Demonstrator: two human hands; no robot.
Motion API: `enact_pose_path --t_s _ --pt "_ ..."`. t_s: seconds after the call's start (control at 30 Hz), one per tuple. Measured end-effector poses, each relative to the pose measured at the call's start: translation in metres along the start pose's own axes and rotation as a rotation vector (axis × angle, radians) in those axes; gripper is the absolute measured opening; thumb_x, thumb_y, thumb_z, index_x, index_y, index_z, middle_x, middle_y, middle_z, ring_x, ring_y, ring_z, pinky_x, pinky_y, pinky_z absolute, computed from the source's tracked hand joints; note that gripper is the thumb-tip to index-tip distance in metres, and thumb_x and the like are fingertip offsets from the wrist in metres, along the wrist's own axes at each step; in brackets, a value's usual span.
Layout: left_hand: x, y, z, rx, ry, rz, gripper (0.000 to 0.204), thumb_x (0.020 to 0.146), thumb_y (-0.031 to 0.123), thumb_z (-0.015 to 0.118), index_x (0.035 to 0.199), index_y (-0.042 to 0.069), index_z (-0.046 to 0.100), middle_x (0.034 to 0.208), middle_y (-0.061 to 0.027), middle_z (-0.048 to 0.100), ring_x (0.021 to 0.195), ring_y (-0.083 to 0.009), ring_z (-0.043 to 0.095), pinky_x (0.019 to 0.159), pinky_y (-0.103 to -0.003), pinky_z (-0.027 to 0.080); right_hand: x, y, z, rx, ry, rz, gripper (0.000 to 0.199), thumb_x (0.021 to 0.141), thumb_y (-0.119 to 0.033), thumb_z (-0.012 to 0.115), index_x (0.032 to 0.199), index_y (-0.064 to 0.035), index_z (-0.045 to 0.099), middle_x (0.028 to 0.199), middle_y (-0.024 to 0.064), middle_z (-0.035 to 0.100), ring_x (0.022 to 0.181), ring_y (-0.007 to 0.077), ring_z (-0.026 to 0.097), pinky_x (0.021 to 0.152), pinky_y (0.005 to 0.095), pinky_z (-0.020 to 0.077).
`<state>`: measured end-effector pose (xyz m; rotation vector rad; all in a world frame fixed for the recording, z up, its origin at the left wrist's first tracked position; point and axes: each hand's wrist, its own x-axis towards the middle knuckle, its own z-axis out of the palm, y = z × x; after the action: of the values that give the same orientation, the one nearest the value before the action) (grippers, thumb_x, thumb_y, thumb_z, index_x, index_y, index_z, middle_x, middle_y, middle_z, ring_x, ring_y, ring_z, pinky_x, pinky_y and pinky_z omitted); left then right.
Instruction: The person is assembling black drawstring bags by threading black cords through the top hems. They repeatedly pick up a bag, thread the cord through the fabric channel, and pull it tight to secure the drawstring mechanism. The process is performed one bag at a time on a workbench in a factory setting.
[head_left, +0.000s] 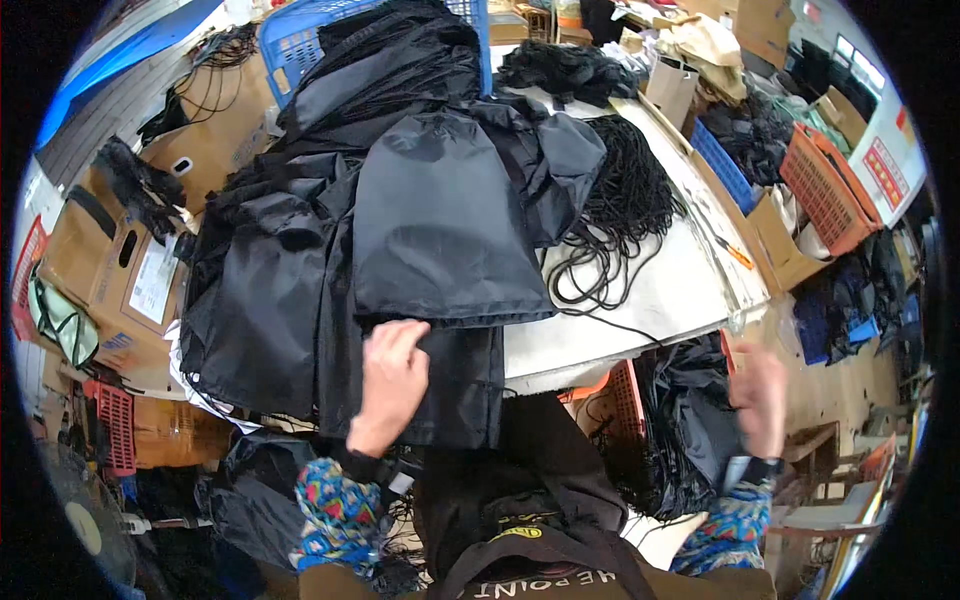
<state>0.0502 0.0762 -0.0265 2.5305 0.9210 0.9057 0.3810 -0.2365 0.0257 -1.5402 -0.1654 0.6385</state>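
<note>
A flat black fabric bag (440,220) lies on top of a heap of similar black bags at the near side of the table. My left hand (393,375) is at its near hem, fingers bent and closed on the edge; part of the fingertips is hard to make out. Out to the right, past the table's corner, my right hand (762,400) is raised beside a red crate of black bags (690,410). Motion smears its fingers, and I see nothing clearly held in it. A bundle of black cords (625,185) rests right of the bags, loose loops trailing toward me.
A blue plastic basket (290,50) stands behind the heap. Cardboard boxes (125,275) crowd the left side. On the white table (680,290), an orange-handled tool (735,252) lies near the right edge. Beyond that edge stand a cardboard box (780,240) and an orange crate (825,190).
</note>
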Motion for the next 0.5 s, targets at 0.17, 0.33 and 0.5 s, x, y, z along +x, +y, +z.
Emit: enact_pose_path --t_s 0.17,0.33,0.5 --pt "-0.002 0.066 0.047 -1.305 -0.278 -0.841 0.026 0.089 0.021 0.06 0.104 0.001 0.058 0.082 -0.0086 0.062 0.051 -0.0069 0.054 0.039 -0.018 0.038 0.024 0.029 0.134 -0.317 -0.542 -0.102 0.036 0.094 -0.023 0.051 0.118 0.0035 0.052 0.07 -0.0082 0.041 0.061 0.0032 0.037 0.053 0.0183 0.0307" --pt "0.037 0.081 0.111 -1.495 -0.116 -1.04 0.024 0.085 0.027 0.065 0.084 0.004 0.057 0.07 -0.0049 0.058 0.041 -0.0079 0.044 0.036 -0.02 0.03 0.074 0.074 0.19 -0.548 -0.575 -0.426 0.035 0.087 -0.021 0.059 0.106 0.0082 0.058 0.077 0.0096 0.064 0.07 0.0099 0.054 0.063 0.0284 0.0457" --pt "0.034 0.076 0.1 -1.334 0.042 -0.824 0.019 0.087 0.02 0.062 0.074 0.008 0.056 0.07 -0.0032 0.06 0.051 -0.009 0.053 0.039 -0.021 0.036 0.044 0.079 0.209 -0.535 -0.568 -0.608 0.021 0.085 -0.014 0.06 0.099 0.0022 0.061 0.072 0.0159 0.062 0.064 0.0134 0.058 0.059 0.0304 0.045"
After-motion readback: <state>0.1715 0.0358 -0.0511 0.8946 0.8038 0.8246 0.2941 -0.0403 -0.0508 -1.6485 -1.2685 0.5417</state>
